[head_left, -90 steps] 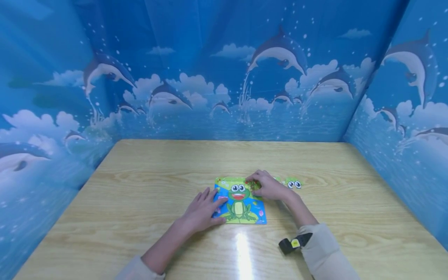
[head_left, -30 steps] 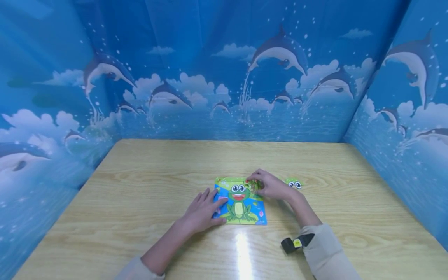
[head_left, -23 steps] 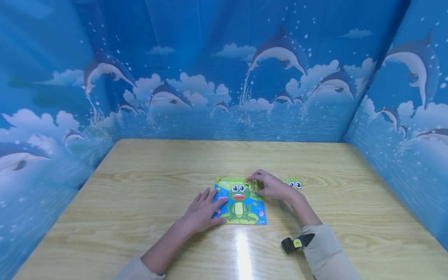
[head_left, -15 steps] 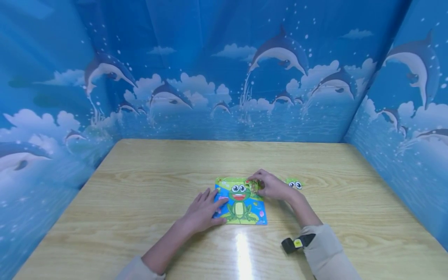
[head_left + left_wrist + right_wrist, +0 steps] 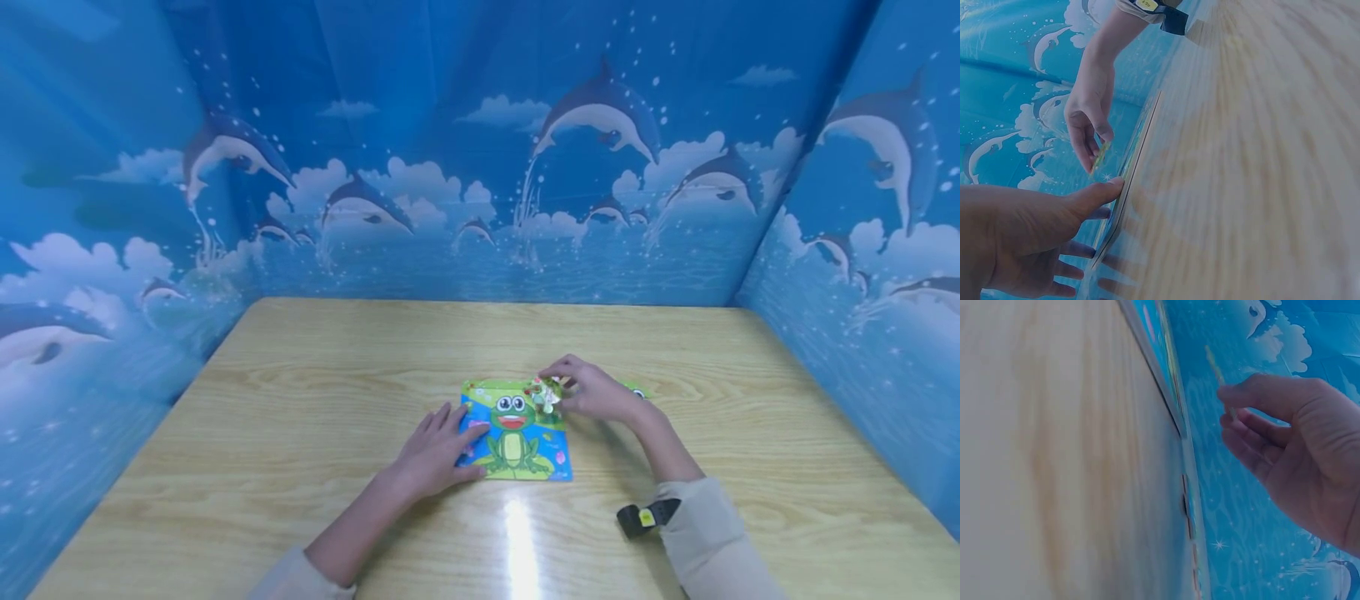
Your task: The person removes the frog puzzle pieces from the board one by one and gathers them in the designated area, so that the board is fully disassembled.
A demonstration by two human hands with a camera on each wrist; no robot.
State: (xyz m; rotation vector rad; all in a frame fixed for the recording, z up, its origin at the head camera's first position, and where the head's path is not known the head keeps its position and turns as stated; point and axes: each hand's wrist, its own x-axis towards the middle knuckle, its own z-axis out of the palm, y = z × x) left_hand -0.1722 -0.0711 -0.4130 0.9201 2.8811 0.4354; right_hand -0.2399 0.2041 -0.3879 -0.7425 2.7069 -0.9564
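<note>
With right hand, pinching a piece at the top-right of the puzzle; with left hand spread, resting on its left side. Seems mostly assembled; lacking, apparently, that piece and the eyed piece behind right hand.

On my remote feed, I count one bench, one frog board, at least two separate puzzle pieces, one black wrist strap.
</note>
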